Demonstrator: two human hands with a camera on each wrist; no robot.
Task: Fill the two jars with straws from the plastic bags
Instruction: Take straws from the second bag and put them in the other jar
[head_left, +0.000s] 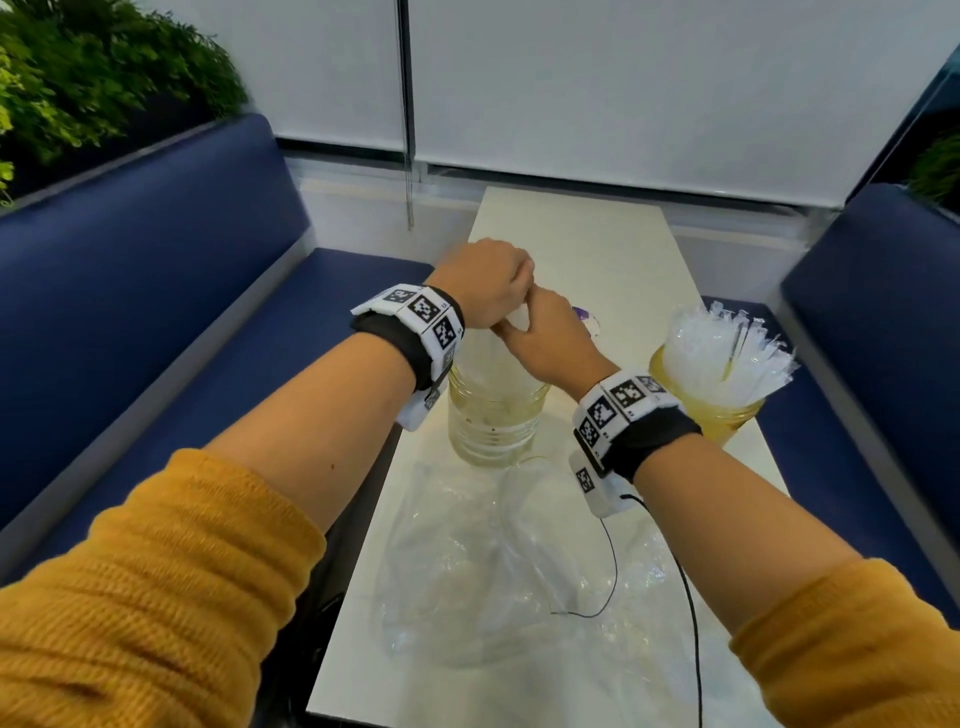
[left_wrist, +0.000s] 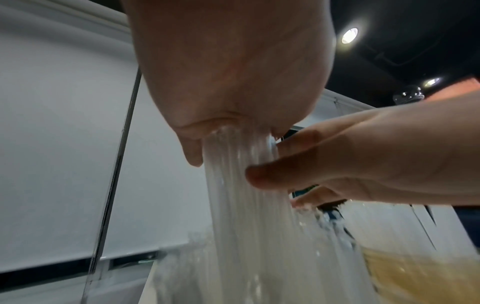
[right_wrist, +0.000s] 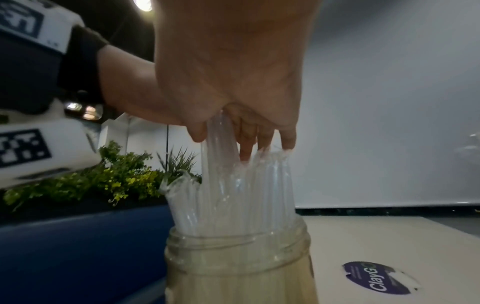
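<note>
A bundle of clear-wrapped straws (head_left: 493, 358) stands upright in the near jar (head_left: 492, 421), a yellowish clear plastic one at the table's middle. My left hand (head_left: 485, 286) grips the top of the bundle (left_wrist: 249, 205) from above. My right hand (head_left: 543, 335) is just below and beside it, thumb and fingers pinching some of the straws (right_wrist: 228, 185) above the jar's mouth (right_wrist: 237, 240). In the left wrist view, the right hand (left_wrist: 337, 164) presses its thumb against the bundle. The second jar (head_left: 719, 415), at the right edge, is packed with straws (head_left: 722, 343).
An empty crumpled clear plastic bag (head_left: 519, 561) lies on the white table (head_left: 582, 234) in front of the near jar. A purple round sticker (right_wrist: 376, 277) is on the tabletop behind it. Blue benches (head_left: 156, 270) flank the narrow table, with plants (head_left: 93, 78) behind.
</note>
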